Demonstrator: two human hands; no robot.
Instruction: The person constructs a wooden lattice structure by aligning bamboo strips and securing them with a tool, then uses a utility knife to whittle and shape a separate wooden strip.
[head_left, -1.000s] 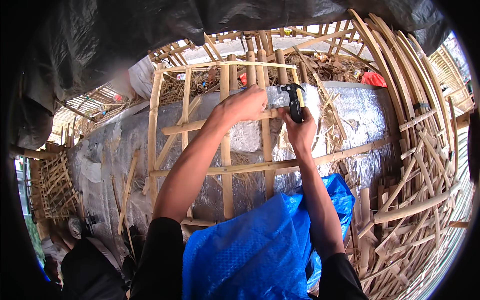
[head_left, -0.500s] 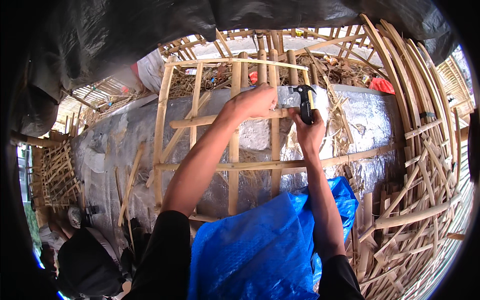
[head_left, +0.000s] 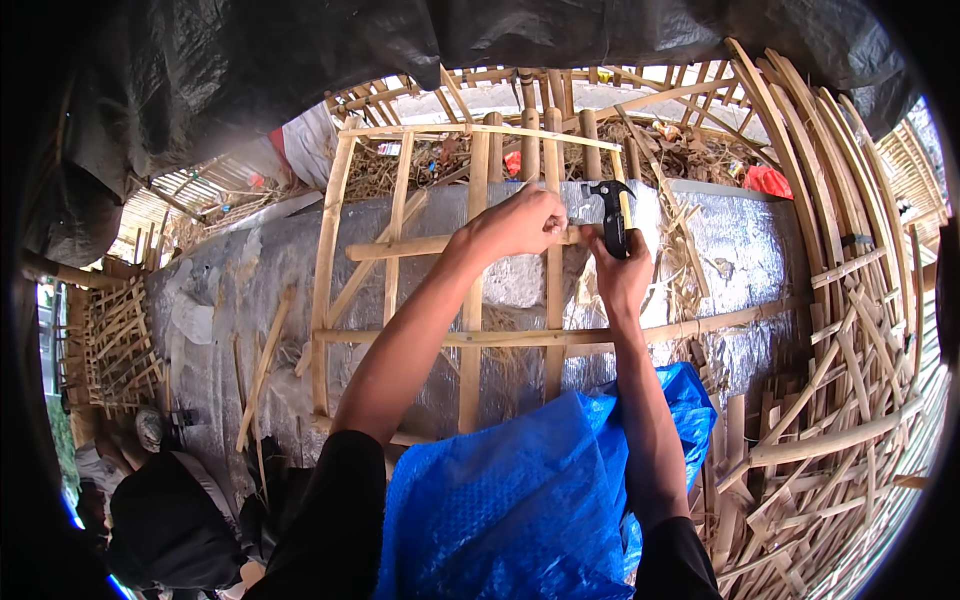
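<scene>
A lattice frame of bamboo slats (head_left: 326,262) lies in front of me over a silvery foil-covered surface (head_left: 745,250). My left hand (head_left: 525,220) is closed, fingers curled together, above the frame's short middle cross slat (head_left: 408,247). Whatever is between those fingers, if anything, is too small to make out. Just to its right, my right hand (head_left: 624,272) grips a black claw hammer (head_left: 614,222) by its handle, head pointing away from me. The hammer is near the right end of that cross slat. A longer cross slat (head_left: 480,338) runs nearer to me, passing by my right forearm.
Blue tarp (head_left: 490,500) covers the near middle. Bundled bamboo strips (head_left: 820,190) curve along the right, above a heap of split pieces (head_left: 800,480). Black sheeting (head_left: 300,60) hangs overhead. At the lower left is another person in dark clothing (head_left: 175,520).
The view has shifted slightly, so the frame sits a little lower. My left hand has come slightly nearer and right, its fingers curled. The hammer stays in my right hand.
</scene>
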